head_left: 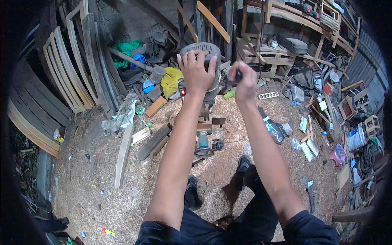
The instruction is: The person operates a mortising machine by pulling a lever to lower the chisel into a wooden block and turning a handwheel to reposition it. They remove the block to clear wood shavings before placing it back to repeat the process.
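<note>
While the left hand [197, 71] lies with spread fingers on the vented grey cover of the motor [214, 52], the right hand [246, 85] is closed around a dark handle [239, 75] at the right side of this machine. Near the left wrist, a small switch [183, 92] shows red. Below the motor stands a blue-green metal part with a round wheel [204, 152]. One yellow cloth [171, 81] lies to the left; a white power strip [268, 95] lies to the right. The print on the blue-and-black bag [274, 128] is too small to read.
</note>
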`<state>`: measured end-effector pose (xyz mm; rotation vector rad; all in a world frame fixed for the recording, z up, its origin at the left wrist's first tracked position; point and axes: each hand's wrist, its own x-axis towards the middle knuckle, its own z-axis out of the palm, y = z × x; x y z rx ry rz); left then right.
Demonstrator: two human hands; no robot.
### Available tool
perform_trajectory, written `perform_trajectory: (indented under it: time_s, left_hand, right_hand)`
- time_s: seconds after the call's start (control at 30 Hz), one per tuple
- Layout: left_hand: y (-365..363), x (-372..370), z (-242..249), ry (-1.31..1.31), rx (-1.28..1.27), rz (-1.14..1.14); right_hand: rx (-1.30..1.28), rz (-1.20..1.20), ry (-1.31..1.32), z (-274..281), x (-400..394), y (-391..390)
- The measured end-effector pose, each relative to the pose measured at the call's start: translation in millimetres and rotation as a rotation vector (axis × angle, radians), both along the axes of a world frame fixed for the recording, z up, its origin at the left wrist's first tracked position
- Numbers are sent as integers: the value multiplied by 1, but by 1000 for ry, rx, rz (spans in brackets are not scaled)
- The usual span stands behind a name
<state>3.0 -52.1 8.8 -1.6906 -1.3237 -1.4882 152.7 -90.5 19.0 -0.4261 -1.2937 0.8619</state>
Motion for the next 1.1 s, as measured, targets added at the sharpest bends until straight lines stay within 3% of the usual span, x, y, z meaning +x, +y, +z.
perform_trajectory:
  time_s: [0.1,0.2,0.23,0.33,0.4,0.53,0.57,0.67,0.73,0.83,0.93,1.07,1.1]
  left_hand:
    - [-12,-2,-1,13,-55,-32]
    - [-12,-7,-9,43,-63,-68]
    - [-17,-9,-9,68,-164,-71]
    - [-25,-16,-12,103,-208,-120]
    - [-31,-24,-20,146,-264,-152]
    - [-52,-35,-19,240,-372,-150]
    - [-57,-37,-19,265,-405,-140]
    - [-53,-39,-21,235,-479,-190]
    - [-61,-35,-31,164,-501,-214]
    - [-91,-27,-53,73,-514,-217]
    - [-133,-22,-131,-116,-568,-197]
    - [-178,-26,-258,-318,-871,-14]
    - [-183,-24,-276,-364,-957,76]
  right_hand:
    - [-164,160,-87,-22,17,-45]
    - [-418,68,-610,-5,37,-80]
    - [-341,77,-729,-4,35,-70]
    - [-744,139,-1540,60,11,-64]
    - [-782,156,-1588,51,4,-48]
    - [-547,147,-2156,57,-15,-40]
    - [-443,101,-2181,34,-11,-27]
    - [-706,8,-1577,-10,5,-82]
    - [-369,-385,-1379,-112,12,-119]
    - [-712,-495,-1125,-210,6,-146]
    - [-892,-550,-1052,-242,-4,-149]
    - [-667,-711,-995,-297,-4,-140]
    - [-799,-618,-957,-300,-5,-139]
